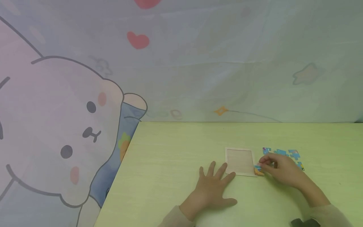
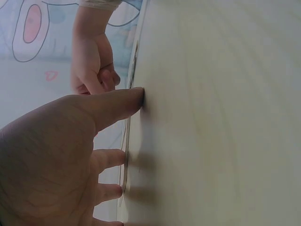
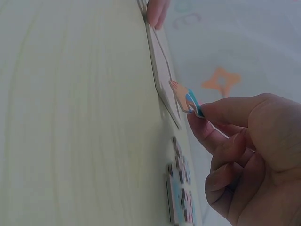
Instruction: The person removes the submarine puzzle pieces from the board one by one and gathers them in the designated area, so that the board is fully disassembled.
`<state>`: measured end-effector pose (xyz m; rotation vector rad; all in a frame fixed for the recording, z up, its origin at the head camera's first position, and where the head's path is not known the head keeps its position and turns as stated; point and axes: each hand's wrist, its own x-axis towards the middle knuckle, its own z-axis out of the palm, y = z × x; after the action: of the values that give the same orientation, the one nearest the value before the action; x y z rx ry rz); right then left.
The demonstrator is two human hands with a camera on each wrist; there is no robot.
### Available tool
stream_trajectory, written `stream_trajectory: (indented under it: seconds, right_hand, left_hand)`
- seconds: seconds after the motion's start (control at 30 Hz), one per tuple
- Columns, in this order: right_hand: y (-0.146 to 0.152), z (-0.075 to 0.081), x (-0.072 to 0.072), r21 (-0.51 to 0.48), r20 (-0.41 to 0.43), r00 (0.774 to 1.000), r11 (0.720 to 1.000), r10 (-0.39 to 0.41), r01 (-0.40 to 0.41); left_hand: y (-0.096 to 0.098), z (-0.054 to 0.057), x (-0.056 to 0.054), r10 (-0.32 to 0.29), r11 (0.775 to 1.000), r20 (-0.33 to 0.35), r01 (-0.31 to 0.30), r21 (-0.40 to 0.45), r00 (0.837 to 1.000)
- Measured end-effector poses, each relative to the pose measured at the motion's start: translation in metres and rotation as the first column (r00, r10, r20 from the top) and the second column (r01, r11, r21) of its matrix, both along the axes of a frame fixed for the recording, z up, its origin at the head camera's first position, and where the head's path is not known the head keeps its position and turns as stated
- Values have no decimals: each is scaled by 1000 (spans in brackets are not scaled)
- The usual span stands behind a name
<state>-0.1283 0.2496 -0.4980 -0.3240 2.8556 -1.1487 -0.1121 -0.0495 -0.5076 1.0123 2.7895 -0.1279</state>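
Note:
A square wooden puzzle frame (image 1: 240,174) with a bare backing lies on the table. My right hand (image 1: 283,170) pinches a blue and orange jigsaw piece (image 1: 258,170) between thumb and finger at the frame's lower right corner. In the right wrist view that piece (image 3: 186,98) is tilted, close to the frame (image 3: 157,70). My left hand (image 1: 211,190) is spread with straight fingers, its fingertips at the frame's lower left edge. From the left wrist, the thumb (image 2: 120,106) and fingertips reach down to the tabletop.
Several loose blue jigsaw pieces (image 1: 295,154) lie on the table right of the frame, partly hidden behind the right hand. The pale yellow-green table (image 1: 170,151) meets a printed cloth backdrop (image 1: 198,78) at its far and left edges. A dark object (image 1: 304,222) shows by the right sleeve.

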Motion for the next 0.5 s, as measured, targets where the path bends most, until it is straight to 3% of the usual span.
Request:
stream_trajectory:
  seconds: [0.5]
  right_hand:
    - [24,-8,13,28,14,1000,1000,4,-5]
  left_hand:
    - [0,3,2,0,1000,-1,0,-18,1000]
